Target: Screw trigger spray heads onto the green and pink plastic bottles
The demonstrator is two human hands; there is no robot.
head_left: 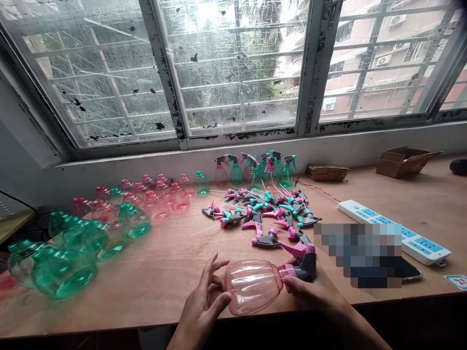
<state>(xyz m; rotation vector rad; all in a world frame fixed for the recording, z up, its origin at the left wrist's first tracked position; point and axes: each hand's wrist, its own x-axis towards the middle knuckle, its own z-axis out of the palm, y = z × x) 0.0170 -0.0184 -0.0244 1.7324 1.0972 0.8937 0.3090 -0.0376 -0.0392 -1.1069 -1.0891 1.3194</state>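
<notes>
Window: panes [233, 92] across the top of the frame, glass streaked; grey frame [308, 92], paint flaking.
Outside: bars [368, 53] behind the glass; blurred greenery [270, 43] top centre; pinkish building [379, 99] upper right, air conditioners [384, 60] on it.
Wall: pale, below the window [91, 177].
Cartons: low brown one [327, 173] right of centre; box with raised flaps [399, 163] farther right.
Power strip: white, blue socket faces [416, 239], slanting at right; thin orange wire [321, 188] at its upper end.
Flat dark slab: lower right [409, 269], mostly pixelated.
Sticker: lower right edge [457, 281].
Black object: right edge, cut off [458, 166].
Left edge: yellowish board [16, 224], black cable [18, 200] above.
</notes>
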